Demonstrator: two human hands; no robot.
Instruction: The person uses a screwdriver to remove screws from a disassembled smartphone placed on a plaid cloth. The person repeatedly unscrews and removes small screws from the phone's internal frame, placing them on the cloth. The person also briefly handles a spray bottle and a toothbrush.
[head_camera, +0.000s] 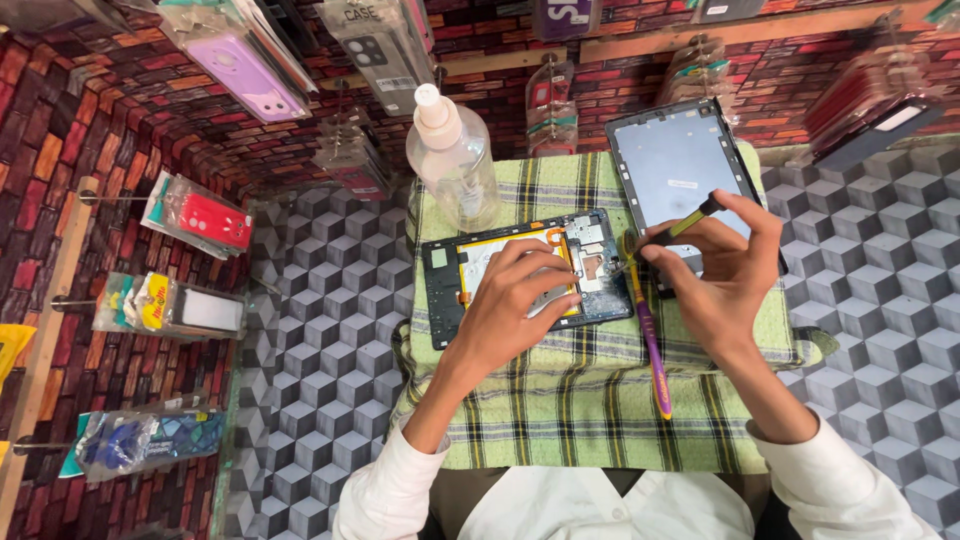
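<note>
I see the opened tablet lying on the green plaid cloth. My left hand presses flat on it, fingers released. My right hand pinches a small screwdriver at its right edge, beside the detached screen.

Green plaid, grey cubes, red brick

The cloth is pale green plaid crossed with dark and yellow stripes; the bench carries a grey cube pattern — the wall shows red, orange and dark bricks. The opened tablet is black inside with a yellow-edged panel. The toothbrush is purple and yellow, the bottle clear with a white cap — sleeves white.
</note>
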